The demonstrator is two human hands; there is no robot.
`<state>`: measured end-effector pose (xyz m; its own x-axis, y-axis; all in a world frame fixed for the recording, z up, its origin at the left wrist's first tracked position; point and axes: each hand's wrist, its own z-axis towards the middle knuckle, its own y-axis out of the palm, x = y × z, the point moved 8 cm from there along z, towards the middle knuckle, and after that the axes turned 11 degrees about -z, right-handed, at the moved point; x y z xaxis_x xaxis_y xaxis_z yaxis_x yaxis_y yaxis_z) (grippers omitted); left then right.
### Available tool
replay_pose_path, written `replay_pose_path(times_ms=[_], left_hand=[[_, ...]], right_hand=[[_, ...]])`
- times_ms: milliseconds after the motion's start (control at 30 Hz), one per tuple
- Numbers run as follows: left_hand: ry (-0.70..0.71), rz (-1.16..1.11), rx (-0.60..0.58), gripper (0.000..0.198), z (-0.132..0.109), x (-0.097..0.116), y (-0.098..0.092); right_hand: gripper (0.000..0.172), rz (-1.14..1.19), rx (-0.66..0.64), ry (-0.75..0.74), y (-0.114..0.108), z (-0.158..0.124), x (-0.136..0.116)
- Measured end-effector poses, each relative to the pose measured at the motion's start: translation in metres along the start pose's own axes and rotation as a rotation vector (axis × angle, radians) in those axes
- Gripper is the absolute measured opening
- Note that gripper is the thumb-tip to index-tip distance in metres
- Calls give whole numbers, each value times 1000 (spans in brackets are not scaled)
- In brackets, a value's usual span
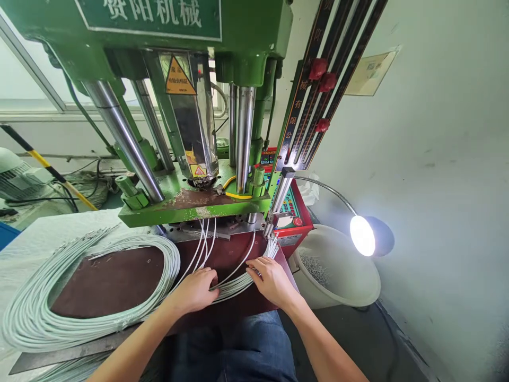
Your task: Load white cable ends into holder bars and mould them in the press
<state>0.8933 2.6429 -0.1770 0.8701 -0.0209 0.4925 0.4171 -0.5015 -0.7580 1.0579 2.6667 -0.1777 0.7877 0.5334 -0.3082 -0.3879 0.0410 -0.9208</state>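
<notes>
Many pale cables [234,288] | spanning left hand [198,289] to right hand [272,277] | grip unclear

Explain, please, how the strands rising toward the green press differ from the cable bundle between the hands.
The strands are few and spread apart; the cable bundle is many strands packed closely together. The strands run up toward the green press; the cable bundle curves sideways toward the right hand. Both look whitish and cord-like.
</notes>
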Motion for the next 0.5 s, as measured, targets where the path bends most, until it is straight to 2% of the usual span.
replay_pose_path(times_ms=[200, 333, 433, 500], left_hand=[[39, -178, -88, 11, 7, -5, 0], [56, -309, -135, 22, 10, -8, -6], [67, -440, -179, 32, 7, -11, -11], [75, -525, -194, 37, 5, -11, -15]], right_hand=[[26, 125, 46, 79, -17, -20, 14], [26, 148, 62, 105, -25, -23, 19], [22, 211, 125, 62, -36, -26, 8], [19, 272, 143, -19, -42, -28, -12]])
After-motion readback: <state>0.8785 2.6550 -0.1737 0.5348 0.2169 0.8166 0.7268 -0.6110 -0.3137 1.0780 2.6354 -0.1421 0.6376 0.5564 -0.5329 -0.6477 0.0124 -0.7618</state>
